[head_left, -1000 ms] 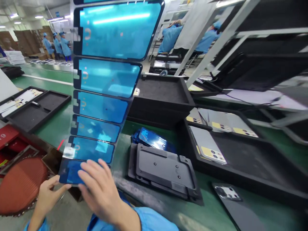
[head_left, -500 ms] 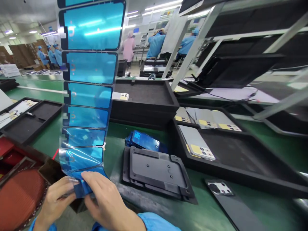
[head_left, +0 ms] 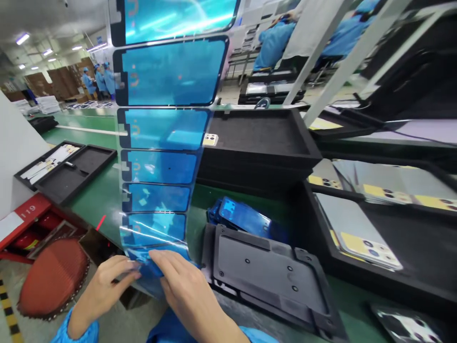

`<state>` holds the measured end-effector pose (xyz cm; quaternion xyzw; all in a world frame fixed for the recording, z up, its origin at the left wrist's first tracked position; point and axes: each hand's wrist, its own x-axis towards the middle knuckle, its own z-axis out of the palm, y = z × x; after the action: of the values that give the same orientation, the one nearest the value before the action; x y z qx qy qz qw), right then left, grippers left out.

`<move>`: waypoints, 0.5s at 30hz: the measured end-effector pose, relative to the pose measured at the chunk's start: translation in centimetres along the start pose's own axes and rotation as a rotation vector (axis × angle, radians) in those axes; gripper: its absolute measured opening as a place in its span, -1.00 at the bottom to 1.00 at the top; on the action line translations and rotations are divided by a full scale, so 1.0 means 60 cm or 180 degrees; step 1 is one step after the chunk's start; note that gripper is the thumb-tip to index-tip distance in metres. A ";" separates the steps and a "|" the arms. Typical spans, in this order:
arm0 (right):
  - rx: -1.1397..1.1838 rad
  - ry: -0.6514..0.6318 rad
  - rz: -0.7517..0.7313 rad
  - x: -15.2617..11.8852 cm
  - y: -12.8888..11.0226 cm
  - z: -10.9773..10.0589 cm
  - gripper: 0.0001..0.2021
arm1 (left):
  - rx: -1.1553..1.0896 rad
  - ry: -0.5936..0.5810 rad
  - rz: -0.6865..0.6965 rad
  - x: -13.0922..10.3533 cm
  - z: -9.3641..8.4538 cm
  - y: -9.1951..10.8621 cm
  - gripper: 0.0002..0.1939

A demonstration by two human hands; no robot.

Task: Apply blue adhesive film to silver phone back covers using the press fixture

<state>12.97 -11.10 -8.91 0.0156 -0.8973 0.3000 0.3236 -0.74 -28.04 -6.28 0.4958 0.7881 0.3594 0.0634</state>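
A long clear strip of blue, black-edged phone-shaped adhesive films [head_left: 160, 131] hangs in front of me from above the picture and curves at its lower end. My left hand [head_left: 103, 290] pinches the left edge of that lower end between thumb and fingers. My right hand [head_left: 191, 290] is closed on the strip's lower right part, its fingers lying over the film and its thumb hidden. Just right of my right hand, a dark grey phone-shaped fixture [head_left: 267, 271] rests on the green bench. Behind the fixture lies a small pile of blue film-covered pieces [head_left: 244, 216].
Black trays [head_left: 260, 133] are stacked behind the strip. Another black tray [head_left: 424, 238] on the right holds silver phone back covers [head_left: 353, 228]. A dark phone-shaped plate [head_left: 407, 328] is at lower right. A red stool [head_left: 53, 276] stands at left. Co-workers are in the background.
The view has turned left, so bench, trays and fixture appear farther right. Both hands still hold the strip's lower end; the blue flap between them now hangs lower and is less visible.
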 end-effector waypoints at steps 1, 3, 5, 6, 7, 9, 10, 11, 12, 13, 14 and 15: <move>0.0003 0.0019 0.0056 0.003 0.005 -0.007 -0.43 | -0.0018 -0.0037 -0.0268 -0.003 0.000 -0.010 -0.74; 0.0099 0.0128 0.0174 0.009 0.014 -0.026 -0.43 | -0.0047 -0.0031 -0.0752 -0.008 -0.003 -0.035 -0.69; 0.0335 0.0391 0.0230 0.013 0.021 -0.051 -0.42 | -0.0030 0.0044 -0.1081 -0.011 -0.012 -0.062 -0.60; 0.0497 0.0569 0.0260 0.012 0.023 -0.065 -0.43 | -0.0005 0.0092 -0.1176 -0.012 -0.018 -0.075 -0.55; 0.0655 0.0768 0.0322 0.010 0.025 -0.079 -0.45 | 0.0005 0.0116 -0.1268 -0.012 -0.025 -0.087 -0.50; 0.0827 0.1288 0.0683 0.002 0.030 -0.104 -0.55 | 0.0005 0.0243 -0.1414 -0.008 -0.035 -0.104 -0.37; 0.0793 0.1647 0.1022 -0.004 0.034 -0.114 -0.62 | -0.0016 0.0350 -0.1447 -0.004 -0.036 -0.108 -0.29; 0.0691 0.2071 0.1434 -0.012 0.039 -0.122 -0.68 | -0.0029 0.0458 -0.1435 0.002 -0.034 -0.108 -0.22; 0.0547 0.2517 0.1840 -0.021 0.045 -0.127 -0.70 | -0.0034 0.0530 -0.1373 0.008 -0.029 -0.105 -0.17; 0.0413 0.2912 0.2192 -0.030 0.052 -0.131 -0.63 | -0.0032 0.0546 -0.1260 0.016 -0.020 -0.097 -0.14; 0.0322 0.3211 0.2459 -0.039 0.060 -0.133 -0.52 | -0.0016 0.0499 -0.1107 0.024 -0.007 -0.086 -0.13; 0.0277 0.3402 0.2627 -0.048 0.068 -0.134 -0.39 | 0.0023 0.0397 -0.0927 0.031 0.009 -0.072 -0.15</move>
<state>18.96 -3.80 -7.85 -0.4659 -0.5334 0.4013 0.5808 -4.63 -27.35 -8.92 0.3533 0.8553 0.3737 0.0640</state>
